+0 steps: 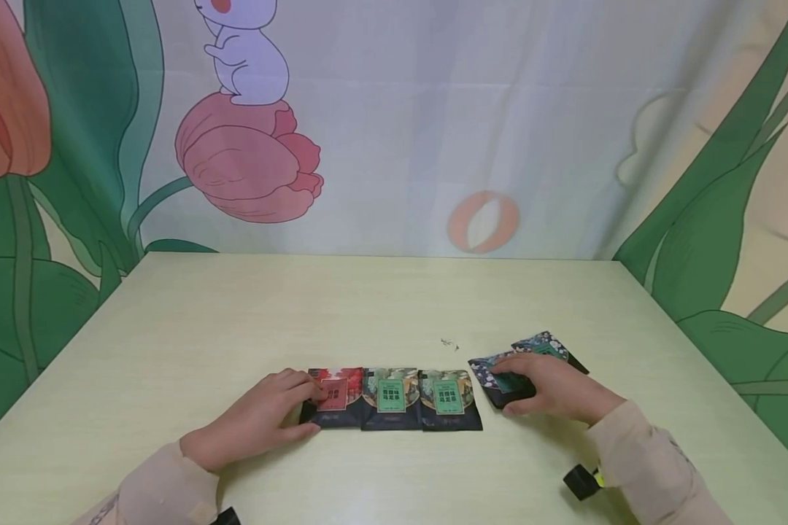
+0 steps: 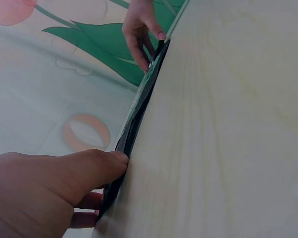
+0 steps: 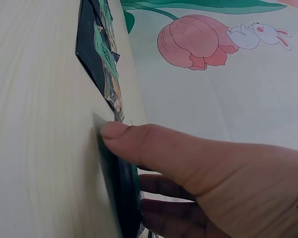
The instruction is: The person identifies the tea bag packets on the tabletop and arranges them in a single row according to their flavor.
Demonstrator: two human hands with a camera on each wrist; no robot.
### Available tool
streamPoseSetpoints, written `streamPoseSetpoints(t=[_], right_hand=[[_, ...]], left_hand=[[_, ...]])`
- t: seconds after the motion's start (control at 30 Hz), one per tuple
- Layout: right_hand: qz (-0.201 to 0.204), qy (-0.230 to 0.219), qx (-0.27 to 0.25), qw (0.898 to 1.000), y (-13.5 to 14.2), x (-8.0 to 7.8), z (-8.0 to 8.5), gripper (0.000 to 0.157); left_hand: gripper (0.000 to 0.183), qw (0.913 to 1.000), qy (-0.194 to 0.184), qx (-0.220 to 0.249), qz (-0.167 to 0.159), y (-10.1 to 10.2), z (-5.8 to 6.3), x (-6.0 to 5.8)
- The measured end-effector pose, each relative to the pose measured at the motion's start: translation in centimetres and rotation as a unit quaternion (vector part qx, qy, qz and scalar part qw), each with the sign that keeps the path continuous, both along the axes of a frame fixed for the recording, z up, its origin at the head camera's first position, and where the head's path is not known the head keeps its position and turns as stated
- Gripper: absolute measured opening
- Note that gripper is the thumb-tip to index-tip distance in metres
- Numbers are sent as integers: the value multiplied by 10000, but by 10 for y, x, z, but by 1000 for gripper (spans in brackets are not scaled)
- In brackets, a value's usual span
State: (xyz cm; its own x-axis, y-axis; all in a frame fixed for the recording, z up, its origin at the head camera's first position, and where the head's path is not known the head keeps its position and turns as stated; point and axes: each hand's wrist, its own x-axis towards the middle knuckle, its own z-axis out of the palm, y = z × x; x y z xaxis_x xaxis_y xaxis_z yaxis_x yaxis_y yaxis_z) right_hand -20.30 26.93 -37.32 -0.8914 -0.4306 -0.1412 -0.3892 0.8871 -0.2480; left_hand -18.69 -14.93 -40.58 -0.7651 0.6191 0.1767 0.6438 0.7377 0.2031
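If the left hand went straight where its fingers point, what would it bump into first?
The red packet, which the left hand is touching. Past it, probably the middle green-labelled packet, though the hand might pass over it; its height is hard to judge.

On the surface (image 1: 341,310), a row is formed by the leftmost sachet (image 1: 341,405), the middle sachet (image 1: 391,401) and the third sachet (image 1: 449,401), side by side. The row's left end is held by the left grip (image 1: 265,410). Just right of the row, a fourth sachet (image 1: 504,392) is held under the right grip (image 1: 558,386); behind it, farther right, a fifth sachet (image 1: 542,343) is placed. Behind the surface, a backdrop (image 1: 394,146) is hung.
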Motion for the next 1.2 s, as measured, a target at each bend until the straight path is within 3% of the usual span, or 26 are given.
streamPoseSetpoints(t=[0.27, 0.47, 1.2], right_hand=[[20, -14, -38, 10000, -1, 1, 1, 59], [-134, -102, -18, 9999, 0, 5, -1, 59], [-220, 312, -140, 9992, -1, 17, -10, 69]], left_hand=[[38, 10000, -71, 23, 54, 1, 0, 1], [37, 10000, 38, -2, -78, 1, -2, 2], [39, 9999, 32, -95, 20, 0, -1, -1]])
